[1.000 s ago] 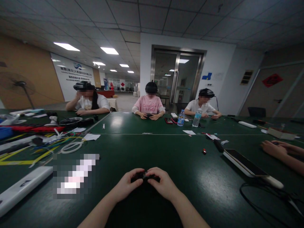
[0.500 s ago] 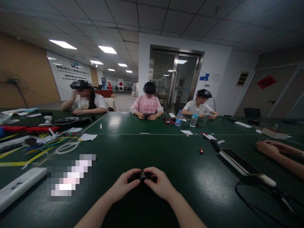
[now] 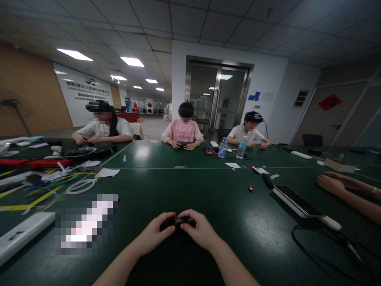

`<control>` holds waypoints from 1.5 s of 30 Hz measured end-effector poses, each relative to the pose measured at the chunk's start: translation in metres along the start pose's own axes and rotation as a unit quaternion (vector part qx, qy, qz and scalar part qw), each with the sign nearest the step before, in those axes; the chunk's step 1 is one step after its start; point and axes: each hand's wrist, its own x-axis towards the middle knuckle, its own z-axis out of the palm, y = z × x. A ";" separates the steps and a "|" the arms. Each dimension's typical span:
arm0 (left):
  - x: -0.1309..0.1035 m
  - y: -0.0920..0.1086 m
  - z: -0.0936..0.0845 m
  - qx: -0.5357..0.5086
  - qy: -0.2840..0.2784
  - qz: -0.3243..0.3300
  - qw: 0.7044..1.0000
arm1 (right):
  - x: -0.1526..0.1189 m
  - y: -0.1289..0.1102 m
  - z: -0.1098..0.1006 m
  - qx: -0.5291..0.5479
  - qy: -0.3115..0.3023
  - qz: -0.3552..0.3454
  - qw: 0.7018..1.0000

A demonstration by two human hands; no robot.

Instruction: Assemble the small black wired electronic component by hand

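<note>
Left hand (image 3: 157, 232) and right hand (image 3: 200, 230) both curled in around one small dark object (image 3: 177, 223), thumbs on near side, index fingers over far side; gap only as wide as the object. Details mostly covered; can't tell what it is, or if it touches the table (image 3: 149, 194).

Risk, my judgement: a thumb easing off or the two hands pulling unevenly could tip it out; dark on dark green, so any small part dropped would be hard to spot.

Outward, clock centred on the object: small red item (image 3: 250, 188) at 2, loose, could roll if knocked. Phone (image 3: 297, 200) on a white block between 2 and 3. Black cable (image 3: 297, 243) near 3, could snag a right elbow swung wide. White bar (image 3: 25, 236) at 9, white cable coil (image 3: 81, 186) at 10. Person in pink (image 3: 182, 133) at 12.
</note>
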 end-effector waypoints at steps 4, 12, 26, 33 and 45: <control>-0.003 0.006 0.001 0.058 0.008 0.006 0.998 | 0.001 0.005 0.001 -0.004 -0.011 0.000 1.000; -0.003 0.002 0.000 0.023 -0.011 0.008 1.000 | 0.001 0.002 -0.001 -0.006 -0.024 -0.002 1.000; 0.000 -0.003 0.004 0.169 0.048 0.042 0.984 | 0.002 0.012 0.000 -0.090 -0.002 0.028 0.996; 0.001 -0.008 0.002 0.223 0.060 0.020 0.973 | 0.002 0.008 0.000 -0.111 -0.012 0.056 0.992; 0.001 -0.016 0.001 0.245 0.074 0.030 0.966 | 0.002 0.005 0.001 -0.109 -0.014 0.012 0.994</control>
